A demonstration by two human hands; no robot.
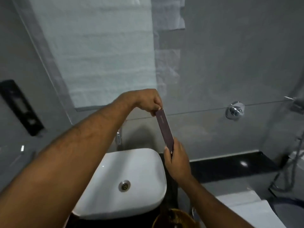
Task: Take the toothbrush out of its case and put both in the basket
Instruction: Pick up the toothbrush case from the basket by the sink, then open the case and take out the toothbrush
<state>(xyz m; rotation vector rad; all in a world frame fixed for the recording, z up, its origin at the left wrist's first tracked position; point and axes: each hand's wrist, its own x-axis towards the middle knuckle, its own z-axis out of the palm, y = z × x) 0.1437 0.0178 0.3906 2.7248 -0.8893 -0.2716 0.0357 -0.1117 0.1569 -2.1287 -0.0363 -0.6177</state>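
A long, flat maroon toothbrush case (164,129) is held up in the air above the sink's right side, tilted with its far end to the upper left. My left hand (148,101) pinches its far end from above. My right hand (176,162) grips its near end from below. The toothbrush itself is not visible; the case hides whatever is inside. A woven brown basket (174,218) sits at the bottom of the view, right of the sink, partly behind my right forearm.
A white basin (131,178) with a metal drain stands on a dark counter. A chrome tap (118,137) rises behind it. A covered mirror is on the wall above, a chrome valve (234,111) to the right, a shower hose at far right.
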